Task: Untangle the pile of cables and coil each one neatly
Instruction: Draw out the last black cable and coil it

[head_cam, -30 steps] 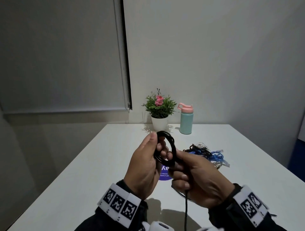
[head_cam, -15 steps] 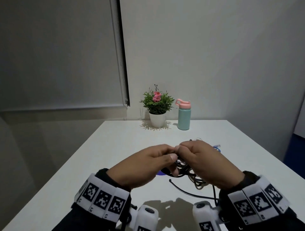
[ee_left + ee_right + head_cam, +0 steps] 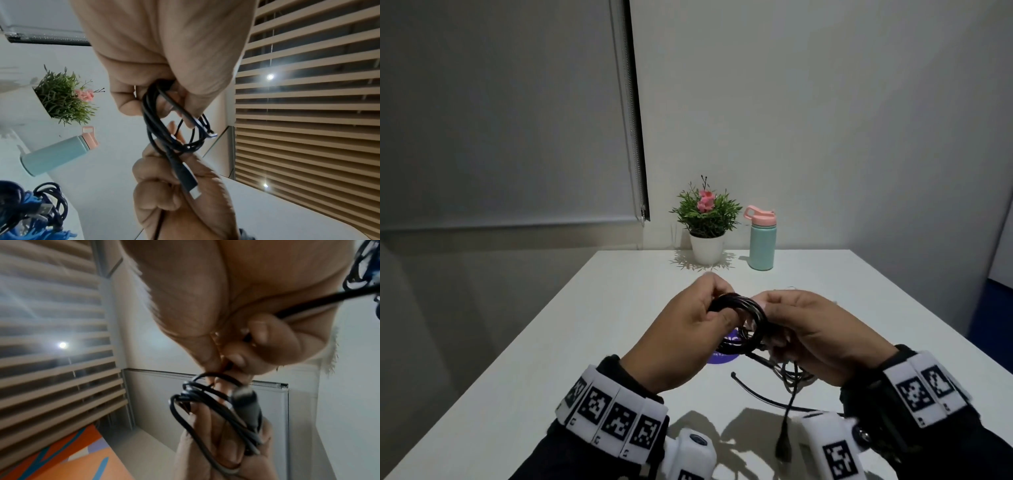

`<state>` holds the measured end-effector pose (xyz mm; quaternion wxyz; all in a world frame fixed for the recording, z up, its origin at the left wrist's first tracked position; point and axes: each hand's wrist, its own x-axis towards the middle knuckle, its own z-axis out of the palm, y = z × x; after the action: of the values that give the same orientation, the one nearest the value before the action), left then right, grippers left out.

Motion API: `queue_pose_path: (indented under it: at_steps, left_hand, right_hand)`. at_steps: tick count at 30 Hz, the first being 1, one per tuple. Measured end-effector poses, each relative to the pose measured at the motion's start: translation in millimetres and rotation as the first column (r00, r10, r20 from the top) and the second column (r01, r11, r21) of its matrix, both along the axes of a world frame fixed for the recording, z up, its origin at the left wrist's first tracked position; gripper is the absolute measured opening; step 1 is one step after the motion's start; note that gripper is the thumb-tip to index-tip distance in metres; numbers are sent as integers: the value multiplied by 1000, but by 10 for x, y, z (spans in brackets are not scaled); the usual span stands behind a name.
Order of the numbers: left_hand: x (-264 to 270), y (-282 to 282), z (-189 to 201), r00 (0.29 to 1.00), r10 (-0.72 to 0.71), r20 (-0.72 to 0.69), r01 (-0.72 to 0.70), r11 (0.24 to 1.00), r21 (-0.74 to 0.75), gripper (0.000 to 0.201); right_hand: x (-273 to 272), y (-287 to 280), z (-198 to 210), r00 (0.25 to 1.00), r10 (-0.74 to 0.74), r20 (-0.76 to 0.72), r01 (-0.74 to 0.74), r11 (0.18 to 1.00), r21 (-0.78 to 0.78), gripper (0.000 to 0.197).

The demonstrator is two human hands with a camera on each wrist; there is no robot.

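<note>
A black cable wound into a small coil [image 3: 744, 313] hangs between both hands above the white table [image 3: 592, 342]. My left hand [image 3: 717, 310] grips the coil's left side with curled fingers. My right hand [image 3: 770, 320] pinches the coil's right side and the cable's tail. In the left wrist view the coil [image 3: 164, 116] ends in a USB-C plug [image 3: 190, 183] lying across the right hand's fingers. The right wrist view shows the same coil [image 3: 205, 412] and plug [image 3: 246, 405]. A loose tail with a plug [image 3: 784, 448] dangles below the right hand. The tangled pile [image 3: 30, 211] of blue and black cables lies on the table.
A potted plant [image 3: 705, 222] and a teal bottle with a pink lid [image 3: 762, 241] stand at the table's far edge. A purple round sticker [image 3: 722, 358] lies under the hands. More cable loops [image 3: 796, 375] and a loose black end [image 3: 756, 390] lie beneath the right hand.
The coil was held upright in front of me. Both hands have lowered and turned knuckles up, and the coil now lies tilted between them.
</note>
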<state>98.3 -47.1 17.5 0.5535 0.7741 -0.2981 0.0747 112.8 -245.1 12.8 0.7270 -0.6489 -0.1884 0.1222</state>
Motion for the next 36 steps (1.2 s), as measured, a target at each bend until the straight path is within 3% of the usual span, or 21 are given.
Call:
queue_pose_path:
  at_steps: [3, 6, 7, 9, 10, 12, 13, 14, 16, 19, 21, 23, 25, 27, 29, 32, 36]
  left_hand:
    - [22, 6, -18, 999, 31, 37, -31, 999, 17, 14]
    - [44, -6, -40, 992, 112, 58, -116, 991, 68, 8]
    - [68, -9, -64, 987, 157, 44, -160, 986, 57, 12]
    - [124, -7, -109, 960, 277, 35, -278, 959, 48, 17]
    - [142, -7, -119, 943, 330, 44, -332, 942, 50, 17]
    - [160, -13, -137, 925, 378, 37, -379, 925, 31, 16]
    - [166, -17, -145, 929, 369, 5, -369, 929, 6, 16]
    - [170, -21, -146, 939, 339, -54, -341, 940, -25, 17]
    - [157, -29, -124, 953, 211, -219, -240, 964, -118, 18]
    - [115, -41, -64, 947, -14, -320, -87, 950, -298, 20]
    - [102, -56, -51, 955, -48, -292, -55, 942, -332, 27]
    - [102, -58, -53, 961, -74, -266, -24, 938, -347, 33]
    - [106, -33, -50, 959, -146, -244, 52, 933, -355, 27]
    - [95, 11, -27, 957, -191, -218, 122, 948, -294, 23]
    - [88, 59, -1, 974, -147, -173, 112, 974, -195, 22]
    - [116, 117, 1, 995, 27, -97, -34, 997, -74, 21]
    - [155, 155, -13, 985, 149, -88, -151, 988, -11, 20]
  right_hand:
    - [-6, 13, -13, 999, 26, -20, -27, 997, -76, 13]
    - [-25, 62, 9, 985, -151, 87, 162, 977, -136, 10]
    - [-44, 78, 30, 943, -264, 202, 296, 943, -154, 5]
    - [-109, 107, 77, 729, -450, 517, 574, 813, -101, 6]
    - [-159, 135, 115, 656, -436, 616, 596, 800, -68, 4]
    - [-286, 235, 152, 661, -246, 709, 539, 813, -220, 10]
    - [-324, 282, 130, 676, -146, 722, 540, 765, -351, 14]
    - [-336, 308, 99, 668, -85, 739, 576, 688, -441, 17]
    - [-319, 319, 67, 614, -59, 787, 669, 568, -479, 18]
    - [-301, 317, 85, 626, -50, 778, 680, 525, -513, 14]
    - [-281, 294, 104, 662, -59, 747, 632, 579, -515, 13]
    - [-262, 270, 110, 750, -134, 648, 537, 695, -477, 21]
    - [-255, 266, 139, 865, -230, 446, 393, 863, -318, 23]
    - [-221, 226, 150, 939, -202, 277, 252, 955, -158, 39]
    - [-207, 170, 171, 952, -166, 257, 203, 971, -125, 48]
    - [-215, 101, 216, 941, -172, 291, 223, 962, -155, 26]
    - [-180, 52, 202, 933, -245, 265, 286, 950, -128, 18]
